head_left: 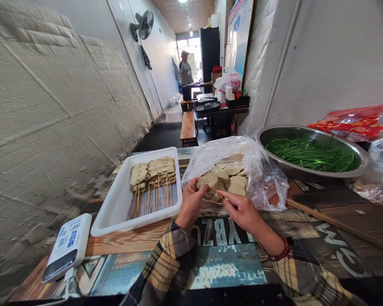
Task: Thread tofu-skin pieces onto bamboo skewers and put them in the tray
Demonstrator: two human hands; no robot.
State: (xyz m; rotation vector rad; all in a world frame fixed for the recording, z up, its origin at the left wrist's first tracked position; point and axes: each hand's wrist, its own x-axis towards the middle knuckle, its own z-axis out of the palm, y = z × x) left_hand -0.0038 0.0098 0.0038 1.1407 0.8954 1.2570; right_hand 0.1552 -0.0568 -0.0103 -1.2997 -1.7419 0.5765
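Observation:
My left hand (191, 199) pinches a round, flat beige slice (207, 180) that looks like tofu or sausage. My right hand (241, 210) grips a thin wooden skewer (217, 192), its tip at the slice; whether it has pierced it I cannot tell. Just behind both hands lies an open clear plastic bag (264, 182) with more beige slices (236, 185) in it. To the left a white tray (110, 221) holds stacked skewered slices (153, 170), their sticks pointing toward me.
A steel basin (312, 172) of green chives (309, 155) stands at the right, with a red plastic bag (354, 121) behind it. A white power bank (68, 246) with a cable lies front left. Farther back are a wooden bench (188, 126) and a standing person (185, 70).

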